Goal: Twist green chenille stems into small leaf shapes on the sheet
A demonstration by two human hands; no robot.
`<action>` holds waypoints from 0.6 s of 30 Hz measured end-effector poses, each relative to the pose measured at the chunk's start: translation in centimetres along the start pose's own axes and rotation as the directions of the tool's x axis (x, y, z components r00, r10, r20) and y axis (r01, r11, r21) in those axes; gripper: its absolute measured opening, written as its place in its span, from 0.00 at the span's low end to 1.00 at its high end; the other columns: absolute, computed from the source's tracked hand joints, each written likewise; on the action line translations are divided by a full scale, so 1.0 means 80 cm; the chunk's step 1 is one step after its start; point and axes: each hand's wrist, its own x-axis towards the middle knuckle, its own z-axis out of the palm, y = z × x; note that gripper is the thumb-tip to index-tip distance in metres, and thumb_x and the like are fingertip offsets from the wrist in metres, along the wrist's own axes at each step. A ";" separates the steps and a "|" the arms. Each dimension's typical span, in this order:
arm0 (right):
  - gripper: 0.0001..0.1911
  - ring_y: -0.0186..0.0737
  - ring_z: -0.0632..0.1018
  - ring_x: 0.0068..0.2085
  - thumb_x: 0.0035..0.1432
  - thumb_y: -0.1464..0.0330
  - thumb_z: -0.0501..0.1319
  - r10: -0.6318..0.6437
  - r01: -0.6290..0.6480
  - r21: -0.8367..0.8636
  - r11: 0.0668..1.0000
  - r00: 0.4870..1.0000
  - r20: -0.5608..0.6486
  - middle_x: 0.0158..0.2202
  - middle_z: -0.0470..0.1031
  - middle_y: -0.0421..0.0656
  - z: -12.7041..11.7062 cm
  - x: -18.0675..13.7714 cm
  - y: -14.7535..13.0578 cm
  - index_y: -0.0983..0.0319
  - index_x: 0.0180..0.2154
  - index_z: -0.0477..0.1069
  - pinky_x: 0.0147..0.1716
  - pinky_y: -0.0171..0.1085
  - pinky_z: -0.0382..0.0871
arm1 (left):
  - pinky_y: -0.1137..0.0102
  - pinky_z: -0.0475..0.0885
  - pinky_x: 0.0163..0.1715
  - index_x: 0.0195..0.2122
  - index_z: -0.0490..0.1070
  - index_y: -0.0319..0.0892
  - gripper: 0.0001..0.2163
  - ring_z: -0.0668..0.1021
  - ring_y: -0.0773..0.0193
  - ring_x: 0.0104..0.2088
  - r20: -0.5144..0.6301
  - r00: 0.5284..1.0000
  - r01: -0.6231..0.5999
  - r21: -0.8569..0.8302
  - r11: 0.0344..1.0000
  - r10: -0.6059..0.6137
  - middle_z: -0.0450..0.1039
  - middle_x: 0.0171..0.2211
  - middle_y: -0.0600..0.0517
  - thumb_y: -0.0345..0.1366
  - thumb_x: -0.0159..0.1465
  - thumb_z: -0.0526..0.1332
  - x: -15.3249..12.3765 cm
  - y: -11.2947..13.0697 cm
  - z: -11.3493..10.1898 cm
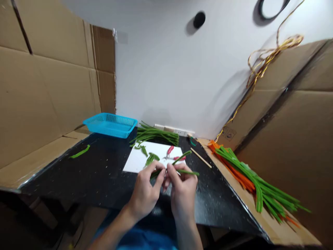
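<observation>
Both hands meet over the front of the white board, fingertips pinched together. Between them are dark green pipe cleaners (191, 172), bent or crossed, with two ends sticking out to the right. My left hand (145, 189) grips the left part, where a short green piece shows below the fingers. My right hand (183, 189) pinches close by at the middle; the exact joint is hidden by the fingertips. Just beyond lie red-handled pliers (170, 150) and several leaf-shaped green pieces (150, 159) on the white board (131, 165).
A bundle of dark green pipe cleaners (158, 135) lies behind the board, beside a blue basket (110, 130). On the right are a wooden stick (201, 158) and bright green (270, 191) and orange pipe cleaners (238, 175). A green strip (80, 152) lies at left. Cardboard walls flank the black table (91, 180).
</observation>
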 end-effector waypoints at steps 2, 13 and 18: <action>0.16 0.36 0.73 0.18 0.56 0.58 0.75 -0.042 0.044 -0.182 0.982 0.999 0.014 0.18 0.73 0.39 -0.007 0.000 0.004 0.61 0.29 0.75 0.17 0.33 0.68 | 0.71 0.69 0.32 0.37 0.68 0.45 0.12 0.75 0.63 0.30 0.069 0.995 0.077 0.017 0.997 -0.078 0.72 0.29 0.53 0.43 0.76 0.54 -0.004 -0.007 0.001; 0.21 0.37 0.72 0.22 0.70 0.56 0.61 -0.087 0.348 -0.694 0.631 0.920 0.382 0.21 0.73 0.41 -0.030 0.022 -0.011 0.60 0.27 0.74 0.22 0.34 0.61 | 0.67 0.65 0.33 0.45 0.65 0.45 0.08 0.79 0.57 0.35 0.224 0.951 0.076 0.499 0.863 -0.213 0.77 0.37 0.47 0.31 0.75 0.47 0.001 -0.015 -0.016; 0.18 0.33 0.68 0.22 0.72 0.62 0.58 -0.189 0.573 -0.672 0.469 0.809 0.557 0.21 0.71 0.38 -0.018 0.061 -0.066 0.60 0.29 0.74 0.23 0.33 0.57 | 0.69 0.66 0.32 0.43 0.65 0.44 0.09 0.78 0.58 0.34 0.471 0.878 -0.368 0.561 0.742 0.080 0.76 0.36 0.49 0.23 0.70 0.50 0.071 0.012 -0.047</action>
